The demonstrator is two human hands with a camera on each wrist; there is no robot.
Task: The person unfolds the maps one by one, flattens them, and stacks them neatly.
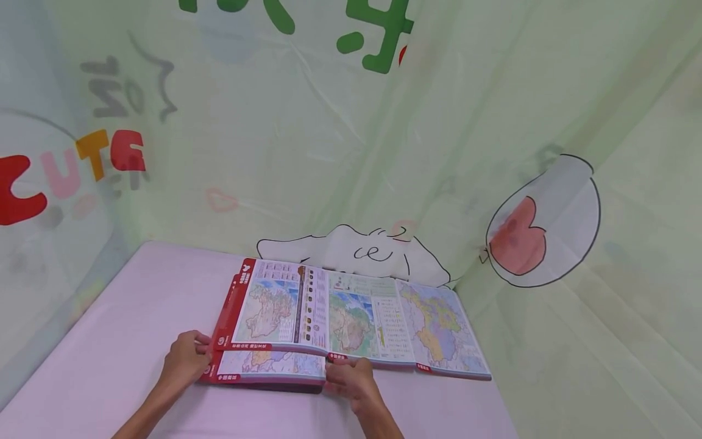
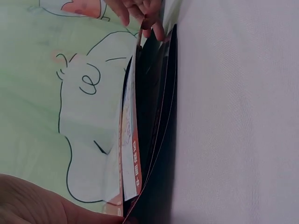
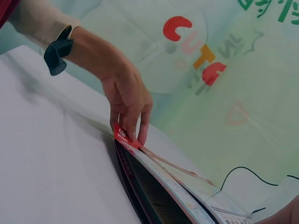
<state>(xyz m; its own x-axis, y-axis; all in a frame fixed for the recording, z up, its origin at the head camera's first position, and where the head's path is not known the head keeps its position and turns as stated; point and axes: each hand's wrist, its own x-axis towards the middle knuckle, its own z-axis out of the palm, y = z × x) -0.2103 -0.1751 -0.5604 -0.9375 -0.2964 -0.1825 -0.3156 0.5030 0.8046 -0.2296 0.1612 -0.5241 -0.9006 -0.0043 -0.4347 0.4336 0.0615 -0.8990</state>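
Several red-edged map boards lie on the table, overlapping. The lower one, a folded map board (image 1: 274, 364), is nearest me and its layers stand apart, with a dark gap between them in the left wrist view. My left hand (image 1: 189, 360) pinches its red left corner, thumb on top in the right wrist view, where the same hand (image 3: 126, 93) shows whole. At its right end my right hand (image 1: 353, 381) holds the edge between thumb and fingers; this hand (image 2: 138, 11) also shows at the top of the left wrist view. Another map board (image 1: 271, 311) rests just behind.
Two more map panels, a green one (image 1: 353, 326) and a pale one (image 1: 439, 329), continue to the right. Beneath lies a pinkish table cover (image 1: 137, 299). A printed curtain (image 1: 247, 152) hangs close behind and along both sides.
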